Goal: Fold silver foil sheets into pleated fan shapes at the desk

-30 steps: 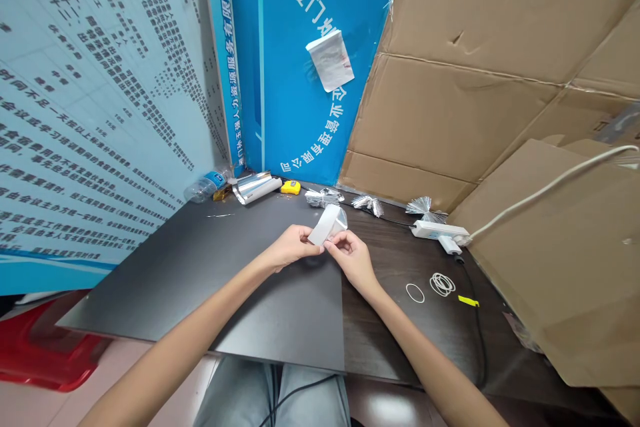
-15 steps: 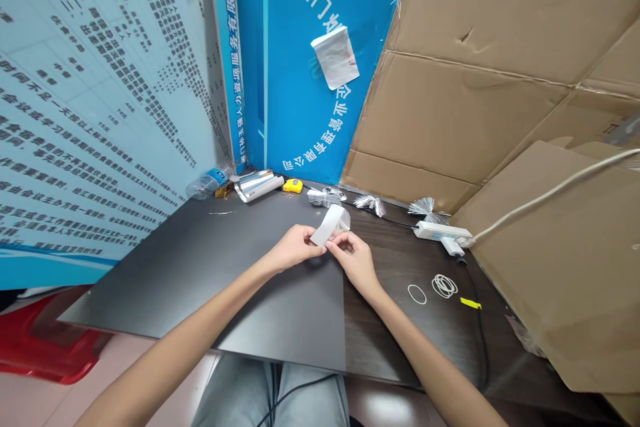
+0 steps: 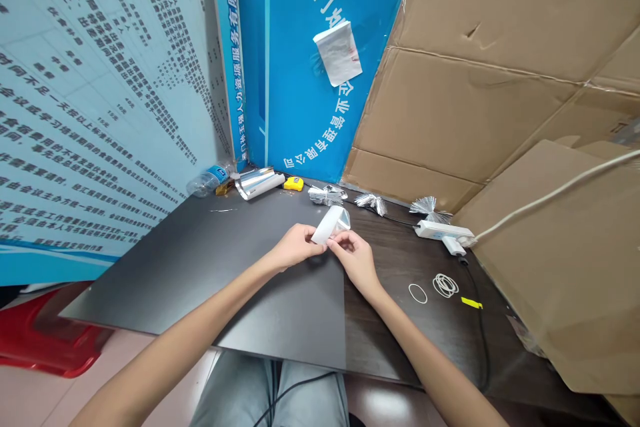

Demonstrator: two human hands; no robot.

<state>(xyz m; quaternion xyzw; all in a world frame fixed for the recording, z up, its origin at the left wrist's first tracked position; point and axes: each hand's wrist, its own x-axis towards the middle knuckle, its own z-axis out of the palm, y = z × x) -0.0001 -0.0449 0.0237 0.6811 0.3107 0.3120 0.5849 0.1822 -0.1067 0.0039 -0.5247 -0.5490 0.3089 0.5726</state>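
A looped white and silvery strip (image 3: 326, 224) is held just above the table between the two hands, with its upper end curled over and turned toward the far edge. Its lower left side is pinched between the thumb and fingers of the left hand (image 3: 296, 247), while its lower right corner is gripped by the thumb and fingertips of the right hand (image 3: 354, 255); the two thumbs are brought almost together. Directly beyond the grip, a bunch of silver strips (image 3: 327, 196) is laid on the table, and two more bunches are spread farther to the right of it. Beyond the grip and to the left, a yellow tape measure (image 3: 293, 183), a silver film roll (image 3: 260, 184) and a clear bottle (image 3: 207, 181) are lined up near the back edge. To the right of the grip and beyond it, a white power strip (image 3: 443, 232) is placed, with a plug inserted. To the right and nearer the body, a single white ring (image 3: 425, 293), a cluster of white rings (image 3: 445, 285) and a yellow tag (image 3: 471, 303) are seen on the dark wood tabletop (image 3: 373, 340).
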